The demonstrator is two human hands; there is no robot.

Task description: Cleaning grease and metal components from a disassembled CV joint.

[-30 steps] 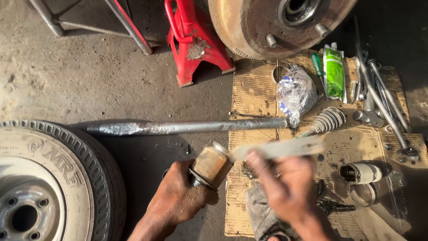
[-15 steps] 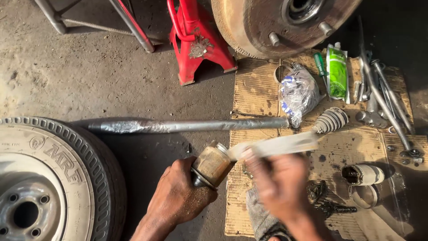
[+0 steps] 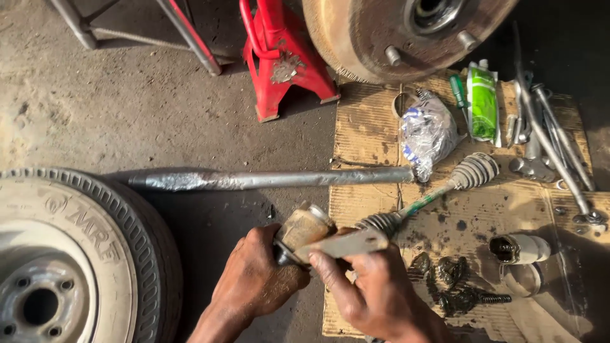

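Left hand (image 3: 257,286) has a firm grip around the greasy CV joint housing (image 3: 304,228), lifted over the cardboard's (image 3: 362,136) edge. Right hand (image 3: 375,292) pinches a flat pale strip (image 3: 346,244) against the joint's mouth. Just beyond lies the axle shaft with rubber boots (image 3: 438,190), a long steel pipe (image 3: 273,180) and the wheel (image 3: 70,254) on the left.

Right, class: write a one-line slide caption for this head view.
Left hand grips a greasy joint housing while right hand presses a flat strip against it.
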